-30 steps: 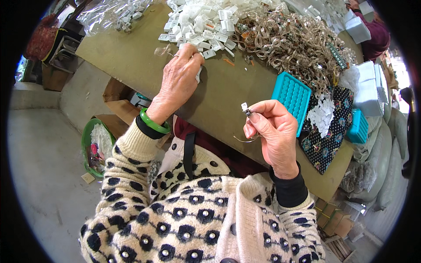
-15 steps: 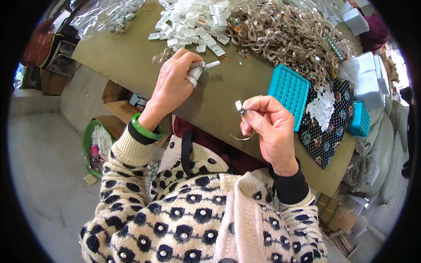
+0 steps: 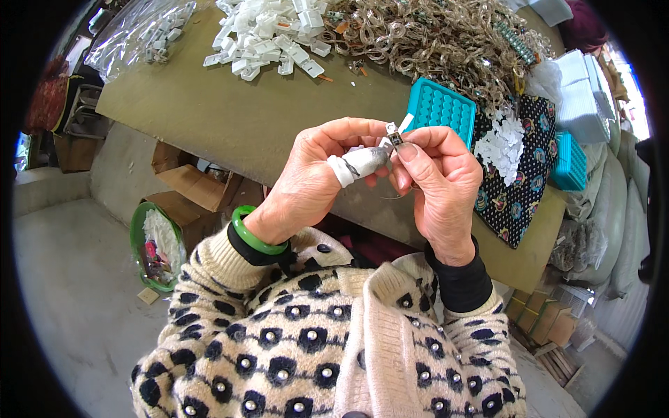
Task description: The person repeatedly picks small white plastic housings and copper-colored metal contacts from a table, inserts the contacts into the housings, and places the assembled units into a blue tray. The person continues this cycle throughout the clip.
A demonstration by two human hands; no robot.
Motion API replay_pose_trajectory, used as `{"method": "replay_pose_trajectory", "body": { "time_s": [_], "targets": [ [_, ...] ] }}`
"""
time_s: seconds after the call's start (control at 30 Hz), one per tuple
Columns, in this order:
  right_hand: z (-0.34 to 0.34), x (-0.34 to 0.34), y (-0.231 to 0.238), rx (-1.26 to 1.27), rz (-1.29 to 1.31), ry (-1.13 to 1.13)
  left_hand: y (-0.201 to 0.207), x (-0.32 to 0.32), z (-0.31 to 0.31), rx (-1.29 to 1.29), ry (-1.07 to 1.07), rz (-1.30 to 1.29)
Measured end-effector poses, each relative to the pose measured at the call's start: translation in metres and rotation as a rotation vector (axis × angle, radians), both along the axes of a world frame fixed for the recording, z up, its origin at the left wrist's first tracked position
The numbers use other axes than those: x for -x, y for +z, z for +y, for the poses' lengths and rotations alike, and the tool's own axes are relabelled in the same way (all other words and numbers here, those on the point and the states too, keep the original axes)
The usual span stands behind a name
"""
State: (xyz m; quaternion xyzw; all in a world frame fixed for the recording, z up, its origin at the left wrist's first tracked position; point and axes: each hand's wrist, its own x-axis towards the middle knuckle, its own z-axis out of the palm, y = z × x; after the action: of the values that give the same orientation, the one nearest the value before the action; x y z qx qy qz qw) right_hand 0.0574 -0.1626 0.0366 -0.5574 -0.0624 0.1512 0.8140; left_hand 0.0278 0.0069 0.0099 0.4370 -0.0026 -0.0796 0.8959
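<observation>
Head view, seen from my end: both hands meet above the near side of the table (image 3: 171, 90), fingertips almost touching. I have the right grip clamped, with the thumb and forefinger of the right hand (image 3: 446, 184) pinching a small dark-and-white part (image 3: 395, 137); a thin wire (image 3: 390, 198) curves below it. My left grip is together too: the left hand (image 3: 303, 171), its thumb wrapped in white tape (image 3: 355, 166), closes on a white casing (image 3: 405, 124) right beside that part. Fingers hide most of the casing, so I can't tell whether the two pieces touch. A green bangle (image 3: 254, 233) circles the left wrist.

Beyond the hands I see a heap of white casings (image 3: 268, 38) near the table's far side, with a tangle of clear coiled wires (image 3: 432, 42) to its right. A teal tray (image 3: 440, 108) lies just behind the right hand. Beside it, white flakes (image 3: 502, 150) are heaped on a dark patterned cloth (image 3: 523, 209). To the left, I see a clear plastic bag (image 3: 132, 42) at the table's far corner and a green basin (image 3: 136, 244) down on the floor (image 3: 77, 279).
</observation>
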Motion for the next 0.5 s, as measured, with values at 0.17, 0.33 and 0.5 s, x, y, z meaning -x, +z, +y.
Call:
{"method": "replay_pose_trajectory", "body": {
  "time_s": [0.17, 0.33, 0.5],
  "targets": [
    [0.001, 0.000, 0.004, -0.027, -0.023, -0.017, -0.002, 0.001, 0.002, 0.131, 0.004, 0.049],
    [-0.004, 0.002, 0.013, -0.024, 0.010, -0.026, -0.006, 0.003, 0.001, 0.223, 0.014, 0.080],
    [-0.004, 0.003, 0.015, 0.073, 0.069, 0.011, -0.013, 0.002, -0.001, 0.252, 0.023, -0.044]
  ]
}}
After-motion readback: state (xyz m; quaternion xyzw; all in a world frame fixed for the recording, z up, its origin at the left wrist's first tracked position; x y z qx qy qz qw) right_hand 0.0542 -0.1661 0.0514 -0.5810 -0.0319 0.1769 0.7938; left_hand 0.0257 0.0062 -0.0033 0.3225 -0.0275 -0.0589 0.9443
